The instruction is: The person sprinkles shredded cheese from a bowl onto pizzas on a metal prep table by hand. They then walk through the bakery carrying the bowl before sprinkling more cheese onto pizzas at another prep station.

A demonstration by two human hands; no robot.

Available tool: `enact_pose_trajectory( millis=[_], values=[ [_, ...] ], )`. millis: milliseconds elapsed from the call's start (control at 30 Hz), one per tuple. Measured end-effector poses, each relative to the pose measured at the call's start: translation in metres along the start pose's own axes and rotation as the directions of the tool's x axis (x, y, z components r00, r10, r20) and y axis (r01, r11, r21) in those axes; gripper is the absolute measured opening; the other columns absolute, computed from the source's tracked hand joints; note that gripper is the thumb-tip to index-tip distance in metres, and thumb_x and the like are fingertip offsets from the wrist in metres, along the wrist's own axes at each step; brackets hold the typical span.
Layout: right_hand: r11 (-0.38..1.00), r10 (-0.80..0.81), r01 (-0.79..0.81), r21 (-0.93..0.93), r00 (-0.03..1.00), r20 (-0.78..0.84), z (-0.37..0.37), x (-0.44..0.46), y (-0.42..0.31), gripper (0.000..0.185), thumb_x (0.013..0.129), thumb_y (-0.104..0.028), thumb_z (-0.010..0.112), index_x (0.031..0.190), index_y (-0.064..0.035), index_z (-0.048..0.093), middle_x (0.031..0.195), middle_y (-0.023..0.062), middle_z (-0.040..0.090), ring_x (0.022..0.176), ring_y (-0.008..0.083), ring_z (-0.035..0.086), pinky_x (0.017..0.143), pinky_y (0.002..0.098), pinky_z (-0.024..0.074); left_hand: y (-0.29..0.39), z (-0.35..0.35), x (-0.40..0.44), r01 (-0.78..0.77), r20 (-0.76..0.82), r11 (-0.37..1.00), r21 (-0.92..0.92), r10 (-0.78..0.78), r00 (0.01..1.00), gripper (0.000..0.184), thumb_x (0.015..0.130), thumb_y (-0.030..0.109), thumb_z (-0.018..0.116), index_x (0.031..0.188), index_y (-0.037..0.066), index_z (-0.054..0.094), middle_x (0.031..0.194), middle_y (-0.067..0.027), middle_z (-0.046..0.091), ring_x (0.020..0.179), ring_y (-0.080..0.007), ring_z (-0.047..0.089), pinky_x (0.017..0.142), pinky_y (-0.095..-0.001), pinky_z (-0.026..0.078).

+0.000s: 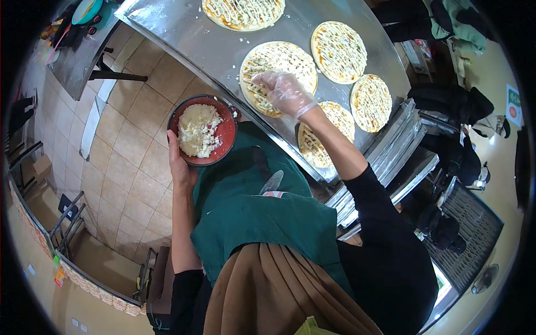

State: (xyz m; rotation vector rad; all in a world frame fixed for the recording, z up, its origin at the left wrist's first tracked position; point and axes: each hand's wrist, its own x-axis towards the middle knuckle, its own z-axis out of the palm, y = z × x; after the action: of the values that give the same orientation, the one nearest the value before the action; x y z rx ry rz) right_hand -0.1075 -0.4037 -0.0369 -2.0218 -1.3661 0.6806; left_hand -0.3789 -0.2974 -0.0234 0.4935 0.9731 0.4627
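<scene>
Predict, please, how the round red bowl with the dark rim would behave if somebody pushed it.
The round red bowl would probably tip, as only the bare left hand visibly holds it, at one side. Its loose white crumbs might spill, since nothing covers them.

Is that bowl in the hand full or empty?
Partly full: white crumbles are heaped inside the bowl, while its bare red inside shows beside them. The left hand holds it.

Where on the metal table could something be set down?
The widest bare patch on the metal table lies between its left corner and the topmost pizza; another opens above the upper-right pizza. Crowded: around the gloved right hand and the pizza beneath it, with others close.
</scene>
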Motion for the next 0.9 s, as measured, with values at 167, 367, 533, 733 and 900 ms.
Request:
enact_pose_trajectory(
  millis=[167, 367, 533, 733, 900],
  values=[
    [0.975, -0.155, 0.145, -0.171, 0.987, -0.045, 0.014, 0.004, -0.001, 0.013, 0.083, -0.008, 0.061, 0.095, -0.0033, 0.066, 0.09, 0.0161, 0.065, 0.079, 0.0345, 0.062, 0.073, 0.0398, 0.051, 0.001, 0.004, -0.001, -0.002, 0.003, 1.0, -0.001, 0.002, 1.0, 0.059, 0.097, 0.049, 0.038, 0.134, 0.004, 0.04, 0.129, -0.0101, 0.052, 0.115, -0.0212, 0.054, 0.098, -0.0367, 0.044],
    [0.97, 0.198, -0.192, -0.15, 0.98, 0.03, -0.019, 0.021, -0.01, 0.017, 0.087, -0.014, 0.057, 0.098, -0.0035, 0.064, 0.092, 0.0174, 0.064, 0.08, 0.0314, 0.063, 0.075, 0.038, 0.0508, 0.004, 0.013, -0.002, -0.003, 0.023, 1.0, -0.021, 0.003, 1.0, 0.056, 0.098, 0.048, 0.036, 0.131, 0.004, 0.043, 0.124, -0.0099, 0.056, 0.11, -0.0197, 0.057, 0.095, -0.0351, 0.046],
    [0.934, 0.258, -0.242, -0.264, 0.966, 0.025, -0.05, 0.008, -0.057, 0.023, 0.09, -0.02, 0.056, 0.104, -0.0048, 0.065, 0.1, 0.0179, 0.065, 0.086, 0.0322, 0.065, 0.078, 0.0365, 0.0522, 0.008, 0.025, -0.003, 0.022, 0.079, 1.0, 0.0, -0.022, 0.997, 0.056, 0.098, 0.049, 0.036, 0.133, 0.005, 0.043, 0.128, -0.0093, 0.054, 0.114, -0.0206, 0.055, 0.098, -0.0361, 0.044],
    [0.981, -0.19, 0.192, -0.007, 0.976, 0.107, -0.02, -0.005, -0.13, 0.025, 0.087, -0.02, 0.059, 0.104, -0.0017, 0.063, 0.098, 0.0168, 0.065, 0.095, 0.0311, 0.063, 0.083, 0.0376, 0.0509, 0.008, 0.043, -0.006, 0.026, 0.166, 0.995, 0.094, -0.041, 0.985, 0.056, 0.097, 0.05, 0.037, 0.132, 0.007, 0.044, 0.128, -0.0083, 0.053, 0.115, -0.0192, 0.053, 0.098, -0.0352, 0.043],
    [0.964, -0.262, 0.266, -0.026, 0.96, 0.096, 0.017, -0.008, -0.114, 0.021, 0.084, -0.016, 0.061, 0.099, -0.0014, 0.06, 0.097, 0.0146, 0.064, 0.094, 0.0329, 0.062, 0.081, 0.0387, 0.0508, 0.005, 0.052, -0.005, -0.02, 0.186, 0.995, 0.099, 0.001, 0.983, 0.05, 0.099, 0.048, 0.037, 0.129, 0.009, 0.043, 0.124, -0.0074, 0.051, 0.114, -0.0166, 0.05, 0.098, -0.0325, 0.04]
  ],
)
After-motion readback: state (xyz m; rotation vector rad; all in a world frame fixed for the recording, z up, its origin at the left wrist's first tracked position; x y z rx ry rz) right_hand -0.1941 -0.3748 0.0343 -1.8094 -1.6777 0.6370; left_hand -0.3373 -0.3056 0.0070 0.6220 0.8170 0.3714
